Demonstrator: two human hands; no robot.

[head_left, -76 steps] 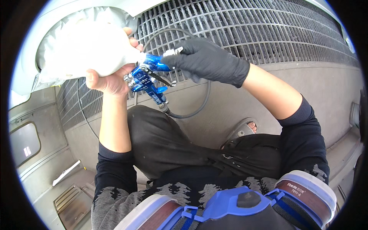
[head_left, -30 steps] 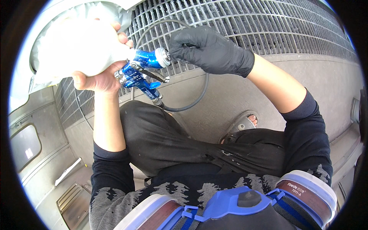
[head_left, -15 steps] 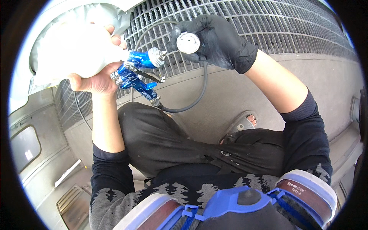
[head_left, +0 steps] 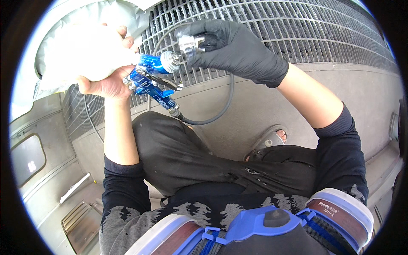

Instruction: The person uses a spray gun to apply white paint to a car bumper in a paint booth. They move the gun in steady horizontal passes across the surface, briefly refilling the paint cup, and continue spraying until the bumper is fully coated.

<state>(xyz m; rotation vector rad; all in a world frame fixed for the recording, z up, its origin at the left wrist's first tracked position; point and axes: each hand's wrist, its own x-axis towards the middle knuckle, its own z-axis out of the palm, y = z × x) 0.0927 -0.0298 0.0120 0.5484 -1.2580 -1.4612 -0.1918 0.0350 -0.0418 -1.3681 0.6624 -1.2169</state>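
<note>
My bare left hand (head_left: 107,86) is wrapped round the white cup (head_left: 91,55) of a blue spray gun (head_left: 151,64), fingers above and thumb below. The gun lies on its side with its silver nozzle end (head_left: 171,61) pointing right. In a black glove, my right hand (head_left: 242,53) grips a silver air cap (head_left: 191,45), turned edge-on just right of the nozzle. A narrow gap seems to lie between cap and nozzle. The gun's handle slants down to a grey hose (head_left: 208,122). The glove hides part of the cap.
A metal floor grating (head_left: 306,32) runs behind the hands, with grey floor (head_left: 340,89) nearer me. Pale sheeting (head_left: 136,19) covers a rounded form at upper left. A respirator (head_left: 263,225) hangs at my chest. My knees (head_left: 163,136) are below the gun.
My right hand has turned the air cap from facing me to edge-on and brought it left, closer to the nozzle. The gun has shifted slightly left.
</note>
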